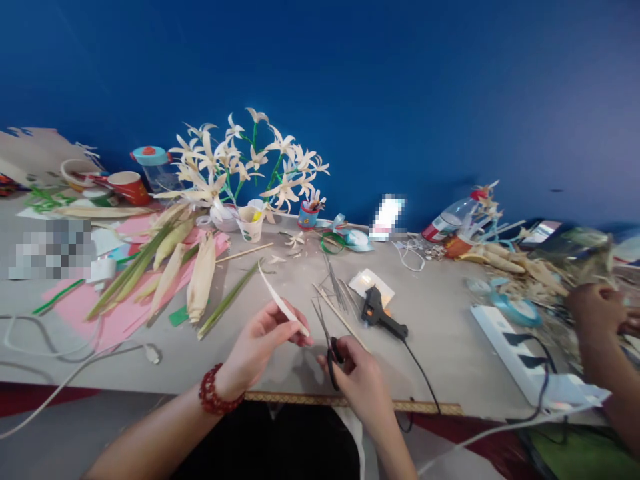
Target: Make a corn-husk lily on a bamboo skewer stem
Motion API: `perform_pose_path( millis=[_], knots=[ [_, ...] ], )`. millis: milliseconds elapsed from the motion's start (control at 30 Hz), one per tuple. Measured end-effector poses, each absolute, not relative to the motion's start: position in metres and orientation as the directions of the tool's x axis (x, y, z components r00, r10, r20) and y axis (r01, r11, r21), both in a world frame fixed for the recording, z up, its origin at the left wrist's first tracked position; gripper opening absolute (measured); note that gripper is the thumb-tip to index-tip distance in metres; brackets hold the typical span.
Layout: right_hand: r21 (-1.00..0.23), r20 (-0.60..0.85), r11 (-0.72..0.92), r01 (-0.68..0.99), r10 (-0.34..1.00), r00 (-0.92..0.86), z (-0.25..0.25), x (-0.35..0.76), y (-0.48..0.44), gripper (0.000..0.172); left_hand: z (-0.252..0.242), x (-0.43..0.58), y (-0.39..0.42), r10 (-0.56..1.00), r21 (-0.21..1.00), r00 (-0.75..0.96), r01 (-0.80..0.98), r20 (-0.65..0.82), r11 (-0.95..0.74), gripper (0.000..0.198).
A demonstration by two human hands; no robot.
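Between thumb and fingers, my left hand (277, 330) pinches a narrow pale strip (277, 297), which looks like corn husk; its pointed end slants up and to the left. My right hand (357, 373) has its fingers in the black handles of a pair of scissors (333, 350). The scissor blades point up and away, just right of my left fingertips and apart from the strip. Beyond my hands lie a thin wooden stick (340, 315) and several grey wires (336, 283). A black glue gun (383, 313) rests to the right on a white square.
Husk flowers (255, 160) stand in a paper cup (250, 225) at the back. Whole corn husks (203, 277) lie on pink paper (75, 307) at left. Right are a power strip (525, 360), blue ribbon (515, 307), a plastic bottle (450, 217) and another person's hand (595, 307).
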State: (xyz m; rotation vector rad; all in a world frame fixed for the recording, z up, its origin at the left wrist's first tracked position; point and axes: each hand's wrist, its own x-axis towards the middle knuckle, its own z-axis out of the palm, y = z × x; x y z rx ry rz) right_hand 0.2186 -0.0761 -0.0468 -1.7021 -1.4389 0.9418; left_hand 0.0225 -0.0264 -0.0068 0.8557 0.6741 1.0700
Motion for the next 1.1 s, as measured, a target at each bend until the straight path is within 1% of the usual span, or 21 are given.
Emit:
perform_pose_path(
  millis=[33,67,133,200,300,567,767,1100],
  knots=[
    [-0.884,-0.103,-0.134,0.447,0.99,0.093,-0.046,0.219,-0.077,0.042,-0.008,0.021,-0.026,0.933,0.87,0.352,-0.435,-0.073,0.232,0.007],
    [-0.914,-0.131,-0.141,0.381,0.99,0.052,-0.045,0.218,-0.078,0.044,-0.008,0.02,-0.025,0.93,0.882,0.358,-0.409,-0.08,0.233,0.007],
    [-0.964,-0.19,-0.173,0.2,0.979,-0.069,-0.042,0.211,-0.082,0.048,-0.009,0.02,-0.024,0.929,0.899,0.359,-0.374,-0.088,0.229,0.01],
    [-0.975,-0.223,-0.219,0.045,0.954,-0.202,-0.039,0.203,-0.087,0.052,-0.01,0.02,-0.023,0.931,0.902,0.354,-0.366,-0.09,0.226,0.012],
    [-0.966,-0.218,-0.25,-0.067,0.925,-0.31,-0.034,0.195,-0.09,0.055,-0.009,0.019,-0.023,0.933,0.905,0.35,-0.366,-0.08,0.215,0.014],
    [-0.96,-0.212,-0.259,-0.109,0.923,-0.322,-0.028,0.191,-0.091,0.054,-0.003,0.018,-0.024,0.935,0.909,0.348,-0.363,-0.071,0.205,0.018],
    [-0.954,-0.239,-0.282,-0.098,0.92,-0.312,-0.024,0.189,-0.09,0.055,0.0,0.019,-0.024,0.932,0.914,0.355,-0.346,-0.08,0.21,0.021],
    [-0.952,-0.249,-0.29,-0.102,0.922,-0.296,-0.028,0.188,-0.09,0.055,-0.004,0.019,-0.024,0.948,0.925,0.314,-0.347,-0.043,0.157,0.016]
  ],
)
